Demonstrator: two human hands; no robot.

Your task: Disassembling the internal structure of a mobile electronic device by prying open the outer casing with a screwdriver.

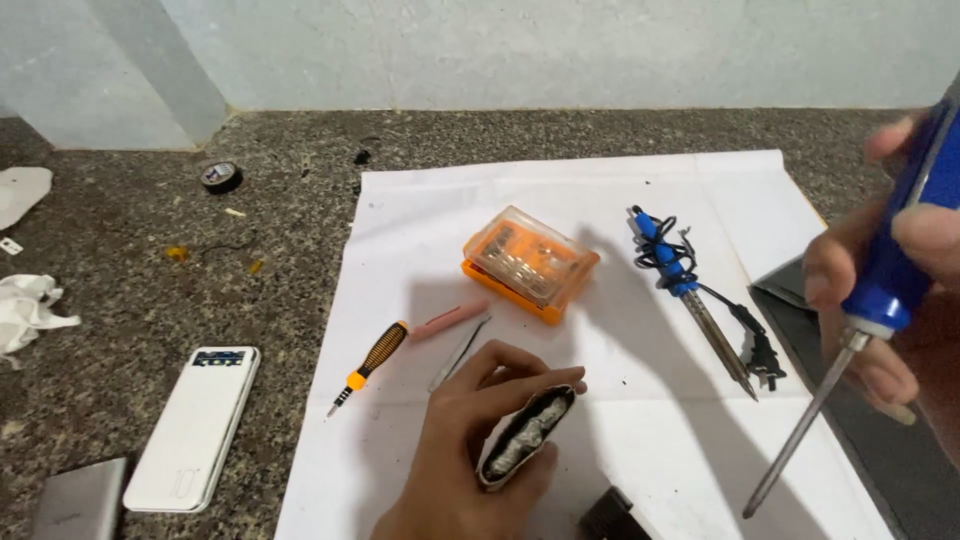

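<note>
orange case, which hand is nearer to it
Left. The left hand, holding a small foil-wrapped pack, is just below the orange case. The right hand, holding a blue-handled tool, is far off to its right.

the right hand [880,300] is blurred and cut off by the right edge, as is the top of the blue-handled screwdriver [880,290]. a grey slab [80,500] and a black block [612,517] run past the bottom edge. the left hand [470,440] hides most of the pale casing [525,435]; its grey contents cannot be identified.
</note>
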